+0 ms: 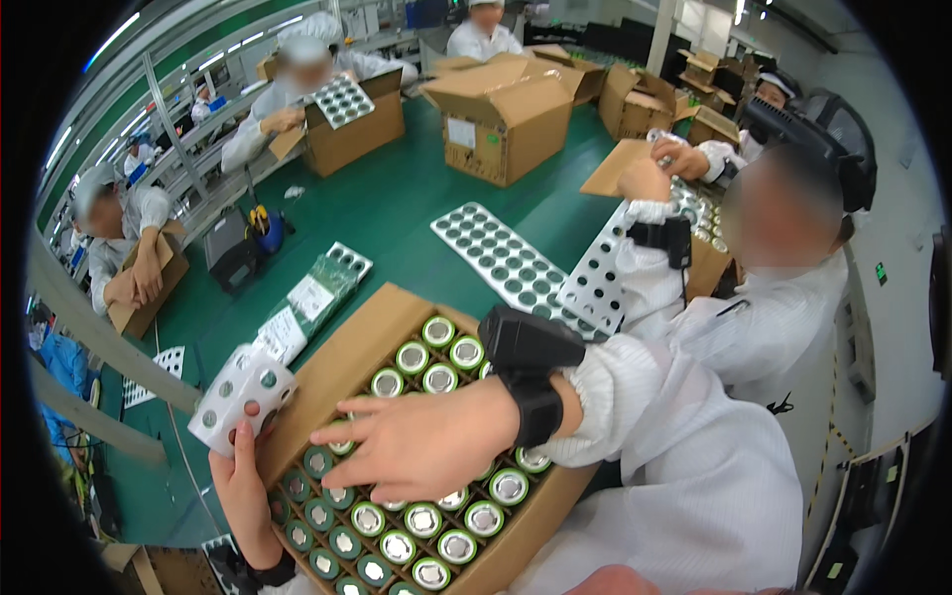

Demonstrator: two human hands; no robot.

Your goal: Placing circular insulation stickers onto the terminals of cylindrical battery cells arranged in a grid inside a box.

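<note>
Presumably for access, my left grip pinched a curled white perforated sheet beside green-ringed metal cylinders; my right grip was spread over them.

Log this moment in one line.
left hand: holds curled white perforated sheet; right hand: spread over green-ringed cells; cells: standing in carton

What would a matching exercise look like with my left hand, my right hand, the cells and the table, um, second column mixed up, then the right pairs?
1. Left hand
2. Right hand
3. Cells
4. Table

A. Upright in rows inside the box
B. Holding a curled white sheet
C. A flat green surface
D. Spread out over the box

Pairs: 1-B, 2-D, 3-A, 4-C
</note>
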